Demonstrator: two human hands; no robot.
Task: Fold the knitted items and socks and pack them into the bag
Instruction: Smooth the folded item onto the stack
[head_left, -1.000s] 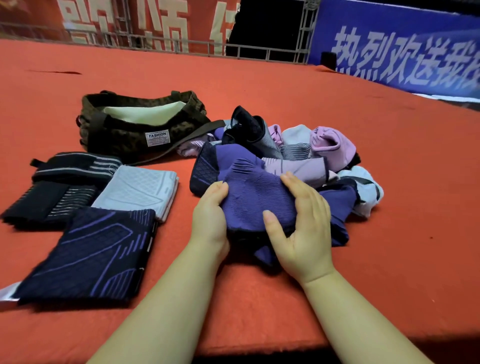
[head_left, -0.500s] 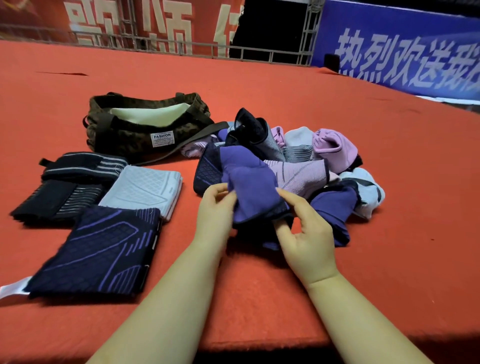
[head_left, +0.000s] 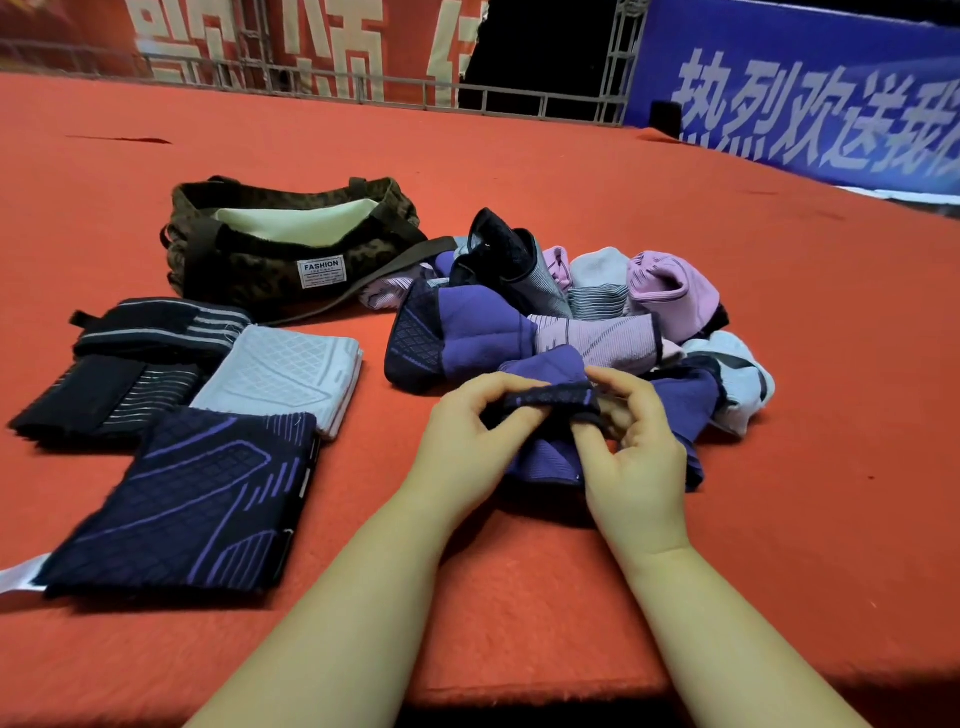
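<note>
change: purple sock (head_left: 545, 400) now lifted off the pile (head_left: 597, 312) | fingers: left hand (head_left: 467, 441) and right hand (head_left: 634, 467) both pinch its dark cuff | place: near middle of the worktop (head_left: 779, 493) — folding just starting — bag (head_left: 291, 254) waits far left

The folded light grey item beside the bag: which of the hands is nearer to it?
Left. The left hand pinches the purple sock just right of the folded light grey item; the right hand grips the same sock farther right, beyond the left hand.
</note>
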